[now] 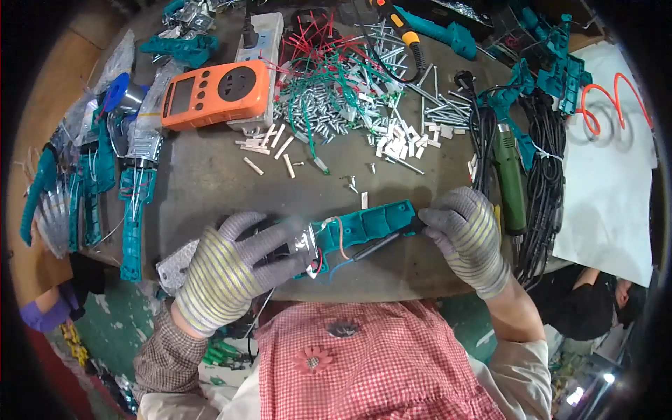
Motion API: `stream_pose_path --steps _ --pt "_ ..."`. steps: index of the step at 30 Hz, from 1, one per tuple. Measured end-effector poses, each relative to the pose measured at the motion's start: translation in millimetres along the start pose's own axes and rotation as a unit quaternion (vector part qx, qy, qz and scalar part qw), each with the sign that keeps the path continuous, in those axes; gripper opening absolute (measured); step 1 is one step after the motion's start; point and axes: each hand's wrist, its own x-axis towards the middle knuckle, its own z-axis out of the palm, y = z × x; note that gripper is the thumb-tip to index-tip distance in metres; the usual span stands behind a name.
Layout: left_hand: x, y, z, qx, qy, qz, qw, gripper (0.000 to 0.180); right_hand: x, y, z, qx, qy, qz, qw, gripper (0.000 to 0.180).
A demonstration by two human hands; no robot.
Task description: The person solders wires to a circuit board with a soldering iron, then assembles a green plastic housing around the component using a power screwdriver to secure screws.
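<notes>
A teal plastic tool housing [381,222], its hollow ribbed inside facing up, lies across the near middle of the table. My left hand [227,269], in a grey glove with yellow stripes, is closed over the shiny metal part [302,241] at the housing's left end. My right hand [465,241], gloved alike, pinches thumb and fingers together just off the right end; a small dark bit shows there, too hidden to name. A bare-looking orange-pink wire [341,238] runs over the housing. Along its near side lies a black cord sleeve [376,248] with a blue wire.
Beyond my hands are heaped screws [315,112], red and green wires, and white connector pieces [406,140]. An orange meter with a socket [217,92] stands far left. More teal housings [136,217] line the left. A green screwdriver [509,182] and coiled black cables [542,168] lie right.
</notes>
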Motion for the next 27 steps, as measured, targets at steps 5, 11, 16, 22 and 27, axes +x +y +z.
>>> stream_pose_path --steps 5,11,16,22,27 --pt "1.6 -2.0 -1.4 -0.006 -0.008 0.004 1.000 0.035 -2.1 8.3 0.2 -0.021 -0.028 0.001 0.999 0.029" --pt "3.1 3.3 -2.5 0.002 -0.029 -0.009 1.000 0.035 -3.1 16.8 5.5 -0.013 -0.053 -0.013 0.998 0.025" --pt "4.0 8.6 -8.3 -0.011 -0.057 -0.026 0.998 0.039 -7.6 16.9 2.9 -0.004 -0.033 -0.034 0.999 0.022" --pt "2.8 108.5 -72.0 0.097 0.202 -0.052 0.973 0.039 -41.5 -23.1 -64.2 0.013 0.156 -0.125 0.980 0.028" --pt "-0.9 30.9 -10.7 0.113 -0.014 0.036 0.993 0.035 -32.5 1.9 -3.0 -0.058 0.015 -0.067 0.996 0.028"
